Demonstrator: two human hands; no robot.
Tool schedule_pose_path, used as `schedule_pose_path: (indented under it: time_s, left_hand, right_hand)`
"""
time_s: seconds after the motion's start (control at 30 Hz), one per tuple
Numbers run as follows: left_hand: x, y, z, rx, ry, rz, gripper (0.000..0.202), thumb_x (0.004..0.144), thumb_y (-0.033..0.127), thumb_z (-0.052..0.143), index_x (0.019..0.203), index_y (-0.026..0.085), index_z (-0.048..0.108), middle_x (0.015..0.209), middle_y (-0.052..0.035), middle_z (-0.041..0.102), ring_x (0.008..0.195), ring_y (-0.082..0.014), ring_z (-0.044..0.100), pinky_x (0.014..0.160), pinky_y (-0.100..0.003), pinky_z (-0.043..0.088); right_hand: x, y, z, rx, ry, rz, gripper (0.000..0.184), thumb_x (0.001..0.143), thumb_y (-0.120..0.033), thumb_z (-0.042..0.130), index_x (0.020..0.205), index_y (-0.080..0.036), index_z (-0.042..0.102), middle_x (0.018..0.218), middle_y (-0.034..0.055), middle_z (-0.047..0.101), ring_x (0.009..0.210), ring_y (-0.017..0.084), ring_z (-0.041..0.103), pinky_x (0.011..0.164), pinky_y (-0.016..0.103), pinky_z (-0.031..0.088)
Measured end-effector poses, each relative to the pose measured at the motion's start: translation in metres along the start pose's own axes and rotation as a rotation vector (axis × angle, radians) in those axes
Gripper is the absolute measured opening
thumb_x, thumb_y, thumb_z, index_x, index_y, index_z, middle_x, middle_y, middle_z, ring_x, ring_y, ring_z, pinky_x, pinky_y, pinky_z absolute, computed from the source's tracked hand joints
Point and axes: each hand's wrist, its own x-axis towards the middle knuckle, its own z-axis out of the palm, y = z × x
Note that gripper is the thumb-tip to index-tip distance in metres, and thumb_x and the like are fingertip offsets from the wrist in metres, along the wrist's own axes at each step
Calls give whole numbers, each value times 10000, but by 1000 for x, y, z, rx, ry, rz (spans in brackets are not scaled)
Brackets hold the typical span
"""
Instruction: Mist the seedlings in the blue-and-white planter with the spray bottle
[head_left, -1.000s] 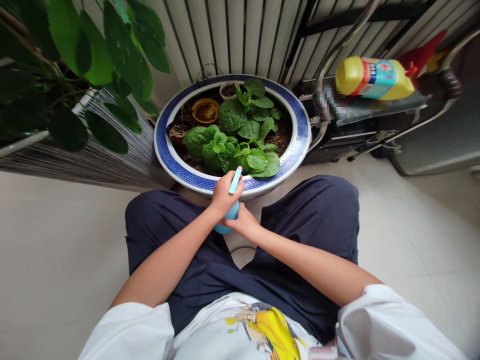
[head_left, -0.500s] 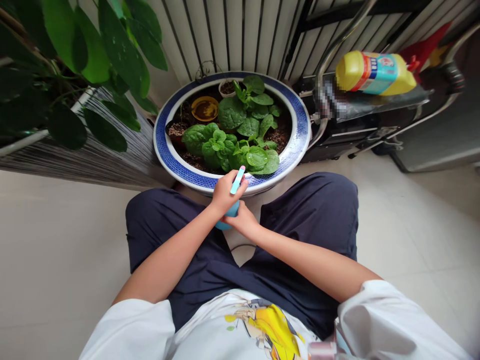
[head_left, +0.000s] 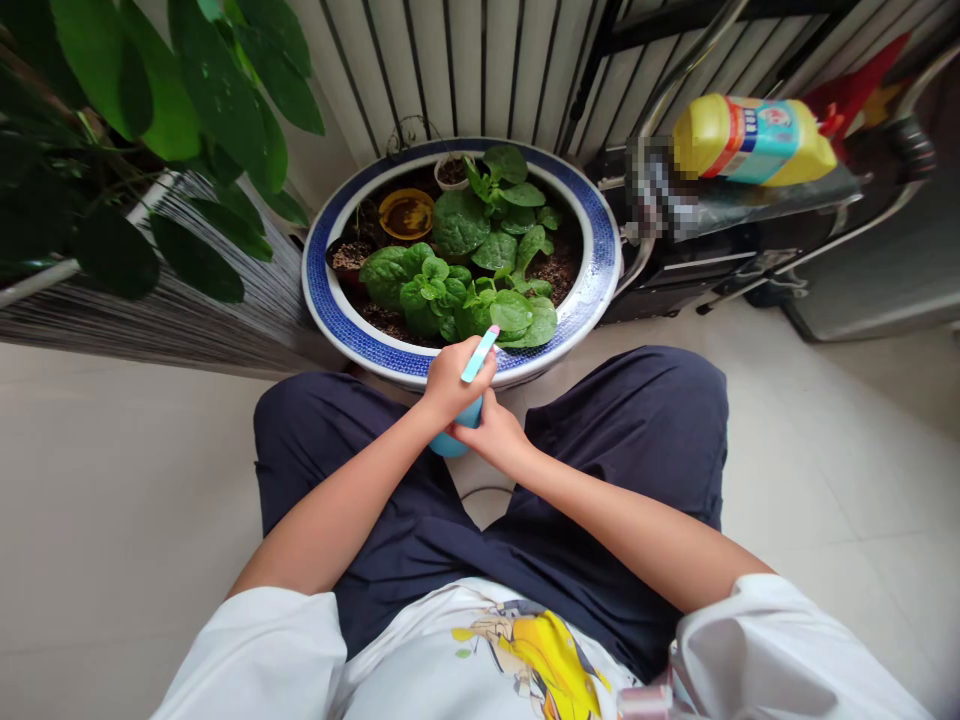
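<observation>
A light blue spray bottle [head_left: 451,443] with a pale blue head and pink nozzle tip is held between my knees, at the near rim of the planter. My left hand [head_left: 452,378] is closed round the neck just below the head. Lower down, my right hand [head_left: 496,432] wraps the bottle's body from the right. The nozzle points forward at leafy green plants [head_left: 513,312], whose leaves carry water drops. They grow in a round planter [head_left: 321,290] with a blue and white rim. My fingers hide much of the bottle.
Inside the planter are a yellow dish [head_left: 406,214] and a small white pot [head_left: 451,174]. Large leaves [head_left: 247,120] overhang at left. On the right, a yellow bottle [head_left: 754,140] lies on a metal-framed cart [head_left: 697,270]. A slatted radiator [head_left: 480,70] stands behind.
The spray bottle's head has tilted slightly, its nozzle tip moving a little to the right and up. Both hands keep their grip. The view has shifted slightly.
</observation>
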Motion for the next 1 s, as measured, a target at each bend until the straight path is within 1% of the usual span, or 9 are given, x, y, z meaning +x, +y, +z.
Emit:
schedule_pose_path:
  time_s: [0.1,0.2,0.3,0.43,0.53,0.63,0.8,0.9,1.0]
  left_hand:
    - [3,1,-1,-68,20,-1,231,867,294,488,680,180,564,631,-7,615,615,-147,575,628,-259,419]
    - [5,1,-2,-186,12,-24,215,867,294,494,715,175,588,670,-9,653,646,-142,604,650,-249,444]
    - [8,3,-2,-255,8,-29,191,857,289,512,755,169,620,710,-13,685,669,-139,624,665,-242,454]
    - [13,8,-1,-330,-30,-76,282,845,269,507,584,174,555,542,6,583,563,-122,560,609,-239,439]
    - [15,13,4,-436,-44,-93,249,853,316,526,672,167,609,637,-11,641,605,-127,585,583,-233,444]
    - [16,19,12,-477,-64,-72,190,834,324,558,803,162,653,760,-29,697,681,-140,627,602,-232,468]
    - [18,26,21,-442,-102,-172,295,834,346,539,619,159,615,610,-26,645,591,-135,590,590,-247,471]
    - [18,25,23,-547,-94,-213,252,829,372,564,740,154,652,701,-47,690,690,-163,652,629,-253,493]
    - [18,20,24,-689,-109,-204,288,824,410,601,931,150,666,893,-76,728,889,-201,693,754,-280,527]
  right_hand:
    - [-1,0,-8,-63,27,-68,523,753,-535,673,1093,-183,488,996,108,689,908,320,667,662,336,438]
    - [-1,2,-11,-93,27,-81,509,771,-560,656,1077,-186,498,950,95,685,865,299,659,644,324,423]
    - [-1,6,-10,-82,91,-125,498,770,-540,673,1082,-186,516,995,96,675,904,281,639,707,334,444]
    - [0,14,-10,-54,203,-220,488,756,-546,691,1047,-179,553,1048,106,655,987,290,605,837,385,458]
    - [0,22,-12,-28,250,-217,531,734,-552,704,1079,-176,555,1066,112,637,1031,308,587,900,426,451]
    - [-2,27,-16,37,231,-166,569,713,-529,713,1137,-192,537,1106,115,619,1061,310,580,902,434,462]
    - [-11,28,-24,244,131,-88,603,740,-513,681,1224,-233,456,1054,70,649,949,270,635,829,402,495]
    - [-14,27,-27,228,155,-50,571,723,-537,690,1150,-232,465,980,53,655,906,277,640,792,403,497]
    - [-12,28,-26,217,171,-29,530,713,-555,691,1076,-236,475,940,42,657,873,276,642,754,391,498]
